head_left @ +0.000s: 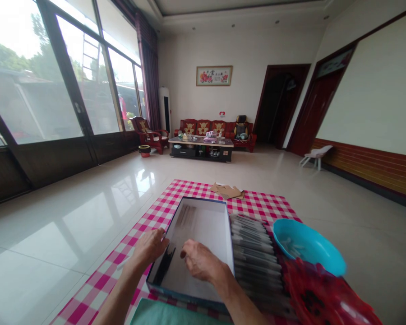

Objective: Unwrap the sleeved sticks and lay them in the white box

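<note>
A shallow blue-edged box lid (219,203) with a pale inside lies on a pink-and-white checked cloth (260,201). My left hand (151,246) rests on the lid's left rim, fingers curled over the edge. My right hand (199,262) hovers inside the lid near its front, fingers bent downward as if pinching; what they hold is hidden. Thin dark sticks (165,264) lie in the lid by my left hand. To the right lies a flat stack of grey strips (253,253).
A turquoise bowl (307,246) with small white pieces sits at the right, a red plastic bag (321,298) in front of it. Cardboard scraps (228,191) lie at the cloth's far edge. Glossy tile floor surrounds the cloth; sofa and coffee table (201,146) stand far back.
</note>
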Available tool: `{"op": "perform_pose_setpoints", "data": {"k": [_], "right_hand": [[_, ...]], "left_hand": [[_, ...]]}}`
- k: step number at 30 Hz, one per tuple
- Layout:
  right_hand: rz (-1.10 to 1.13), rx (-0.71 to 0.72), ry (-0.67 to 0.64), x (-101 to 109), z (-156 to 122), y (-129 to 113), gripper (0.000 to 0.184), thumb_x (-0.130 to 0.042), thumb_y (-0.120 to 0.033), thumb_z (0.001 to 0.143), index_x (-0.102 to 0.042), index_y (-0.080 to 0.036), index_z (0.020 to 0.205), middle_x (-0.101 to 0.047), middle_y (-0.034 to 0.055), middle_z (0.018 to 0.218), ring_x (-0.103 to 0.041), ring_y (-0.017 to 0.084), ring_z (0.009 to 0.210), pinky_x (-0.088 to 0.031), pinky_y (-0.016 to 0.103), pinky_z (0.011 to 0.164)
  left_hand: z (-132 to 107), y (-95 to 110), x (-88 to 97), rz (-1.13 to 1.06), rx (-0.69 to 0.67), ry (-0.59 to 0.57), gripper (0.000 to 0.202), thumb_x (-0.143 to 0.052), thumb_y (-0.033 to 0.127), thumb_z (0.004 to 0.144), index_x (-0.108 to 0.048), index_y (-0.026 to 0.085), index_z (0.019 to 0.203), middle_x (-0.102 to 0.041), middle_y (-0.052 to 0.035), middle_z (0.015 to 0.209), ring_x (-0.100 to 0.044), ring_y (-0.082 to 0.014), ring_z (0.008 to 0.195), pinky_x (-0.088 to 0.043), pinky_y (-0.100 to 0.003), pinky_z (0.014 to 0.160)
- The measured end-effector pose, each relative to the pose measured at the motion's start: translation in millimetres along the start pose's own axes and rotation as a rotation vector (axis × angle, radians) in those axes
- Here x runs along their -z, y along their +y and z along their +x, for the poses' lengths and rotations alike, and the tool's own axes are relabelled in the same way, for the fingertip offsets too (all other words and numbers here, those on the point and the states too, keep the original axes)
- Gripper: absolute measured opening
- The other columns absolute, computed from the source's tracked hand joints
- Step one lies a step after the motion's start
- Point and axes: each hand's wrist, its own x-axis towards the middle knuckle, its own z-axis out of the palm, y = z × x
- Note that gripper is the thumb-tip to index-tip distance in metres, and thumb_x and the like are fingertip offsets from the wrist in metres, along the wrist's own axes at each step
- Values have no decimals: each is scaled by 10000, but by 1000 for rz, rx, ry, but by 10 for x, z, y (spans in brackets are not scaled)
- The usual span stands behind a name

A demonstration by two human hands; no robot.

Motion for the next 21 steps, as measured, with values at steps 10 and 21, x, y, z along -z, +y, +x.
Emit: {"op": "perform_pose_setpoints", "data": {"k": [10, 21], "right_hand": [[749, -297, 409, 221, -431, 200, 347, -444, -440, 866, -573, -177, 1051, -641, 106, 1016, -611, 205, 853, -495, 298, 656], [1112, -318, 280, 218, -525, 132, 330, -665, -426, 737, -657, -163, 936, -680, 66, 844, -588, 137, 680, -453, 239, 582]], "left_hand": [[-329, 945, 246, -440, -448, 235, 287, -398, 295, 884, -595, 179, 1058, -648, -89, 890, -605, -191, 780, -418, -284, 692], [-92, 1310, 175, -2040, 29, 358, 361, -542, 472, 805, -530, 146, 959, -550, 27, 604, -396, -36, 399, -265, -141, 368]]}}
